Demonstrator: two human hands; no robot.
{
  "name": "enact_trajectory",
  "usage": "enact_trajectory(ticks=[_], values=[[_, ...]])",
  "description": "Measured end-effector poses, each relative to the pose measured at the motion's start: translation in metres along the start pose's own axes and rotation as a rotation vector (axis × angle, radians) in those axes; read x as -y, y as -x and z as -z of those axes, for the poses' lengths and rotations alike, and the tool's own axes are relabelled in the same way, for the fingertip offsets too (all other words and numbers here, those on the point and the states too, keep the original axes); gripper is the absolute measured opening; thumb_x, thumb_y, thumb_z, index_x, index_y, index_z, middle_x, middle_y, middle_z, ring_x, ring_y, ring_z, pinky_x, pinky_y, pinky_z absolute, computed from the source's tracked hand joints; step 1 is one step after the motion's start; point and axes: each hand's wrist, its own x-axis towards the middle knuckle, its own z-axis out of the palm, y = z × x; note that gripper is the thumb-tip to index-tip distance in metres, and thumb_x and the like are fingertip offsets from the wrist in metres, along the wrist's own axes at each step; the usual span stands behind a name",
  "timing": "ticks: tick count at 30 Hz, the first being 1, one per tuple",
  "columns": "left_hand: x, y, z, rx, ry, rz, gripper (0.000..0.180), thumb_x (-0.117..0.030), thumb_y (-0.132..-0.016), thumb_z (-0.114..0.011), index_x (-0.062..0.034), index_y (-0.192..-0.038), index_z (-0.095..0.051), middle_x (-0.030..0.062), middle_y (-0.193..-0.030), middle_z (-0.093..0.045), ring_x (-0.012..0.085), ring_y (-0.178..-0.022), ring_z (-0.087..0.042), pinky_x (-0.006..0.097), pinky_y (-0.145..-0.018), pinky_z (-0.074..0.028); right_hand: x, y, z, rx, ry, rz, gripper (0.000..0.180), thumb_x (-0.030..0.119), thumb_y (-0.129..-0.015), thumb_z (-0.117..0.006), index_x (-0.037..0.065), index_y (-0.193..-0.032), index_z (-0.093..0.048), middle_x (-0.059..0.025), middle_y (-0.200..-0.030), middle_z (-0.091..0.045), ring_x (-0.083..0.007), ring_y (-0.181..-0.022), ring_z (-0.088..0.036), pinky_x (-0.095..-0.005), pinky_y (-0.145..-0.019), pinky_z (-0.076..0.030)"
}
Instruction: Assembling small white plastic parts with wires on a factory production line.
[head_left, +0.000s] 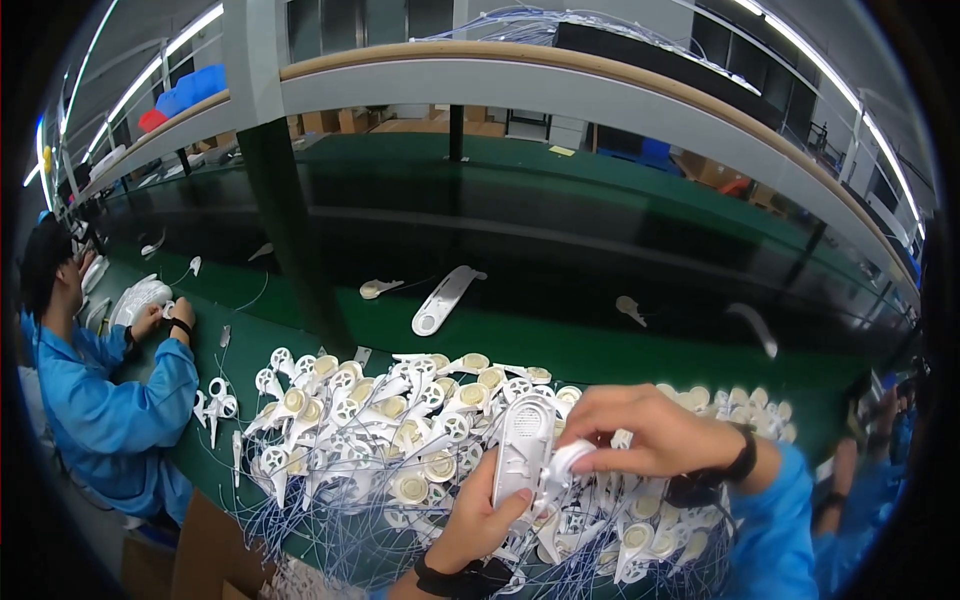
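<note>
My left hand [485,515] grips a white oblong plastic housing [522,445] with a slotted grille, held upright over the pile. My right hand [645,432] comes in from the right and pinches a small white round part [568,462] against the housing's lower right edge. Beneath both hands lies a heap of white plastic parts with round cream discs [385,430] and thin blue-white wires trailing toward me.
A dark conveyor belt [560,240] runs across behind the green bench [560,350], carrying single white parts [443,298]. A person in a blue coat [110,400] works at the left. A dark post [290,240] stands left of centre. A grey shelf [560,85] spans overhead.
</note>
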Motion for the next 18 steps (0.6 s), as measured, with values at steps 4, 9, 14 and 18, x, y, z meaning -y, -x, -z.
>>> enact_trajectory(ticks=[4,9,14,18], values=[[0.001,0.002,0.0,0.033,0.098,0.036,0.047,0.0,-0.086,-0.048,0.0055,-0.132,-0.04,0.0127,-0.115,-0.061,0.0167,-0.098,-0.062,0.03,-0.083,-0.051,-0.007,-0.009,-0.001,-0.034,0.024,-0.059,0.026,0.017,-0.087,-0.071,0.004,-0.109,-0.069,-0.0105,-0.094,-0.063,-0.0188,-0.074,-0.063,-0.0286,-0.064,-0.052],[-0.006,0.001,-0.001,0.087,0.164,0.089,0.042,0.0,-0.09,-0.048,0.0048,-0.13,-0.04,0.0128,-0.106,-0.064,0.0156,-0.085,-0.066,0.029,-0.076,-0.053,-0.013,-0.015,0.001,-0.045,0.067,-0.036,0.025,0.016,-0.086,-0.071,0.003,-0.108,-0.07,-0.0107,-0.091,-0.063,-0.0192,-0.071,-0.062,-0.0303,-0.063,-0.051],[-0.008,0.0,-0.004,0.067,0.046,0.087,0.041,-0.004,-0.092,-0.054,0.0039,-0.13,-0.041,0.0114,-0.104,-0.065,0.0142,-0.083,-0.066,0.028,-0.074,-0.053,-0.014,-0.018,0.003,-0.036,0.111,-0.007,0.025,0.014,-0.086,-0.071,0.002,-0.108,-0.07,-0.0106,-0.089,-0.062,-0.0203,-0.069,-0.062,-0.0308,-0.062,-0.051],[-0.011,0.001,-0.007,0.042,-0.109,0.086,0.049,-0.013,-0.091,-0.062,0.0019,-0.133,-0.043,0.012,-0.096,-0.067,0.0156,-0.078,-0.068,0.028,-0.07,-0.052,-0.012,-0.021,0.001,-0.018,0.143,-0.015,0.025,0.013,-0.086,-0.071,0.003,-0.108,-0.07,-0.011,-0.088,-0.062,-0.0204,-0.069,-0.063,-0.0314,-0.062,-0.051]])
